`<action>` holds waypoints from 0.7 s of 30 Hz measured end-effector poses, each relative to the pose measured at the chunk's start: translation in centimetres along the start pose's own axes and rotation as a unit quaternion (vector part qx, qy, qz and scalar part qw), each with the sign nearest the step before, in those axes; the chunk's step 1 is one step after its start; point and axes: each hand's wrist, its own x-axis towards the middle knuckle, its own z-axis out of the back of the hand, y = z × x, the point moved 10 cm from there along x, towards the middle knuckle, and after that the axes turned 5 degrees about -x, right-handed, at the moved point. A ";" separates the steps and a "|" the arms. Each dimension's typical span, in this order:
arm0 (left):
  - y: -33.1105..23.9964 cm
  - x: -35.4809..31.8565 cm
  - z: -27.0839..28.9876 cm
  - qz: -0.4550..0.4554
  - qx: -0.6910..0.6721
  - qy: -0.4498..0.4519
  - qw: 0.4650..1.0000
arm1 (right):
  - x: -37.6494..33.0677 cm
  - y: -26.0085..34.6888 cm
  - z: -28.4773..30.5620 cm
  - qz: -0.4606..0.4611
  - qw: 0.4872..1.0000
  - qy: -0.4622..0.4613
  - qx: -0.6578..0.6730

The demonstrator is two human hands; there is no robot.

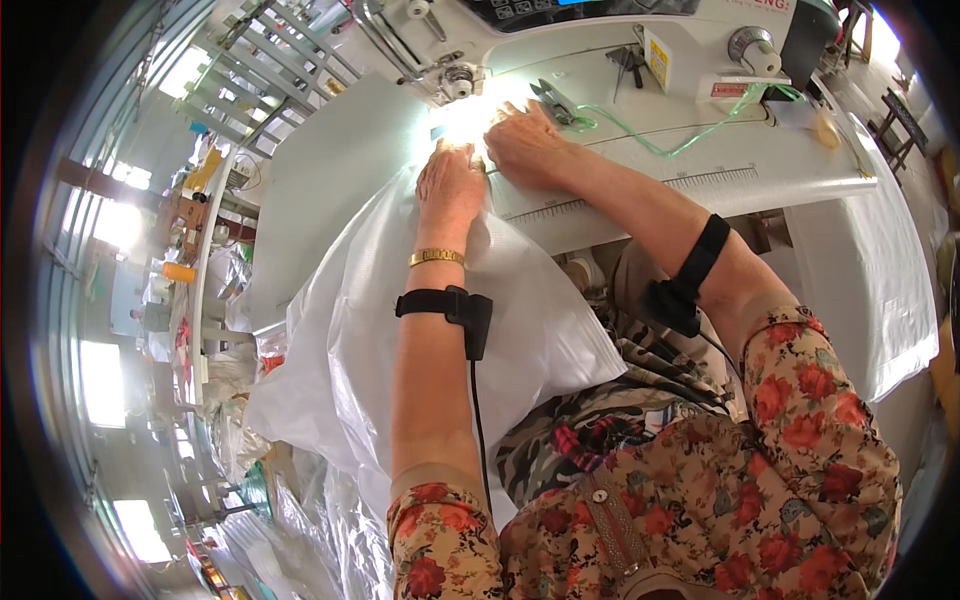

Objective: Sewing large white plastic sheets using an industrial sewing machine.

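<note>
A large sheet of white woven plastic [350,330] drapes from the sewing machine's bed over my lap. My left hand [452,185] lies on its upper end, fingers bent and closed on the sheet. Just right of it, my right hand [525,145] is curled, its fingers closed at the sheet's edge in the glare of the lamp. That glare washes out both hands' fingertips and the stitching spot. The sewing machine's head [620,35] stands over the hands. Thread snips [556,102] lie right beside my right hand.
Green thread [665,152] loops across the machine bed. A small dark tool [626,62] stands near the machine's body. The table's front edge carries a printed ruler [640,190]. Another white sheet [865,290] hangs at the right, and clear plastic [320,520] heaps at lower left.
</note>
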 end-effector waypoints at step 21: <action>-6.6 -14.7 5.8 -0.056 -0.239 -0.053 0.968 | -21.4 5.5 1.5 0.048 0.966 -0.051 0.248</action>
